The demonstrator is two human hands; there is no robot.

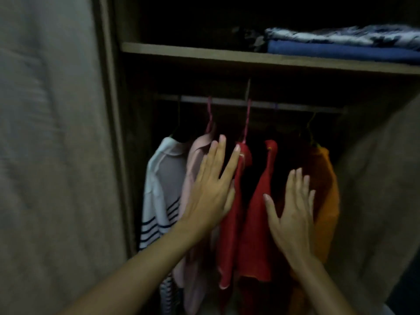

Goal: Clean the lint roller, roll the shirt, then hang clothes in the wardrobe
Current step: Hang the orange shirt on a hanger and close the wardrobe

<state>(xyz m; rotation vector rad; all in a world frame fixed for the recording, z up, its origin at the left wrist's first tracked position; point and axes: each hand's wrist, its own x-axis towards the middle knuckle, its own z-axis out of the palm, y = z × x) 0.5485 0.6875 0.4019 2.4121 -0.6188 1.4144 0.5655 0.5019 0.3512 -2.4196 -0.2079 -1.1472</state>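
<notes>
Left hand: the left hand [212, 192] is nearest to the camera, with straight, spread fingers [222, 142]. It grasps nothing; it lies flat where the pink shirt [195, 160] meets the red garment [229, 223].
Right hand: the right hand [293, 212] is also released, fingers straight and a little apart, thumb out to the side. It is in front of the second red piece [261, 212] and just beside the orange garment [327, 212]. I cannot tell if the palm really touches the cloth.
Task's clothes: they hang in a row in the wardrobe, from left to right a white shirt with dark stripes [159, 201], the pink shirt, the red garment, the second red piece and the orange one.
Lint roller: it is not in view.
Rail: the hanging rail [227, 101] crosses behind the clothes, and pink hanger hooks [209, 114] go over it.
Shelf: the shelf [227, 54] above carries folded blue cloth [336, 51] with a patterned piece on top.
Step in hand: I judge it the last step, hanging clothes. The hands seem to part or smooth the hung clothes.
Next move: if one more piece must go in, it calls for a wider gap on the rail between the red pieces, so that a hook can pass without pulling a neighbour off its hanger.
</notes>
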